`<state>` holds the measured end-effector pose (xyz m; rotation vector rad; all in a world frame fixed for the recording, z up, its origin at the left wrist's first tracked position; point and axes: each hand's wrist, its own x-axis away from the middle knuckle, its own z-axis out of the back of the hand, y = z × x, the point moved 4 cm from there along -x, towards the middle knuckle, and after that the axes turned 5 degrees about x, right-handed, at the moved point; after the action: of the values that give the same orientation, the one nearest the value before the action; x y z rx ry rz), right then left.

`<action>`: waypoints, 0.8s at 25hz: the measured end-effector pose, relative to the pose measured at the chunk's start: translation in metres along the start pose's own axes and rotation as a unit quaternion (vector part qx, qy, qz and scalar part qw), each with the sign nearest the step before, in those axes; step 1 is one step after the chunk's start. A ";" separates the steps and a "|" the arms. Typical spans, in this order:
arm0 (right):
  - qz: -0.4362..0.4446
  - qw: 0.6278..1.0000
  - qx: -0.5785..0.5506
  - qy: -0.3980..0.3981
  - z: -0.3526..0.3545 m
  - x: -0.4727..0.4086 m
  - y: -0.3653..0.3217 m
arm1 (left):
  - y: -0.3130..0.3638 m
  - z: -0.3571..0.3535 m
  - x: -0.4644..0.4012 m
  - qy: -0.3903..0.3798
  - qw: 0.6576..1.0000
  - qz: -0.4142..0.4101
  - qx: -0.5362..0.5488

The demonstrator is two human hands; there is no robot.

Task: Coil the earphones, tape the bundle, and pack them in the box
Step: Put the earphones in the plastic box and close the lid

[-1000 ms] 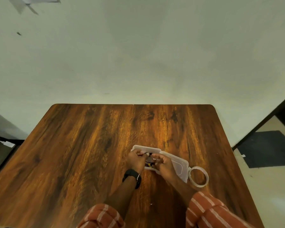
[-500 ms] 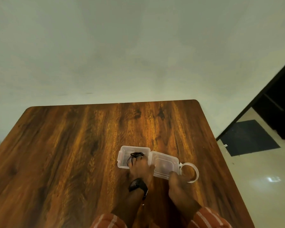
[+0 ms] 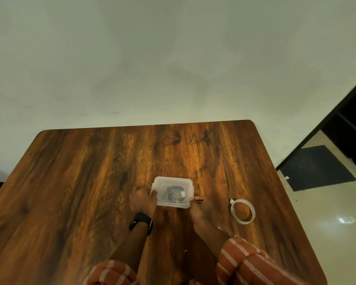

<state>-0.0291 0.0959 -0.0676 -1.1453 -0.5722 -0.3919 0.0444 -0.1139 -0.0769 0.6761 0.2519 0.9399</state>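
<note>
One box (image 3: 173,192), lid shut, earphones (image 3: 171,193) inside, gripped between left hand (image 3: 142,200) and right hand (image 3: 200,208). One tape roll (image 3: 243,211) sits right of the right hand, nothing blocking.

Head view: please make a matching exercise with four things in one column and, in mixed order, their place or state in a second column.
Things:
1. box
2. tape roll
3. watch
4. earphones

Places or states:
A. on the left wrist
B. lying alone on the table, right of the hands
C. lid shut, between both hands
D. inside the clear box

Pairs: 1-C, 2-B, 3-A, 4-D
</note>
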 end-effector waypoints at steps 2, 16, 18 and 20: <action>-0.016 1.000 0.011 -0.023 -0.005 -0.005 0.007 | -0.008 -0.001 -0.004 -0.048 0.993 0.060 0.091; 0.244 0.913 0.324 0.049 -0.004 0.008 -0.011 | -0.014 -0.004 0.001 -0.092 0.992 0.075 0.040; 0.270 0.882 0.384 0.050 -0.007 0.006 -0.014 | -0.007 -0.002 0.004 -0.081 0.995 0.063 -0.003; 0.289 0.872 0.392 0.045 0.002 0.003 -0.013 | -0.006 -0.003 0.007 -0.081 0.995 0.064 -0.009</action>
<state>-0.0351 0.0931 -0.0555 -0.4552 -0.2314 0.3006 0.0508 -0.1098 -0.0822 0.7540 0.0560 1.0015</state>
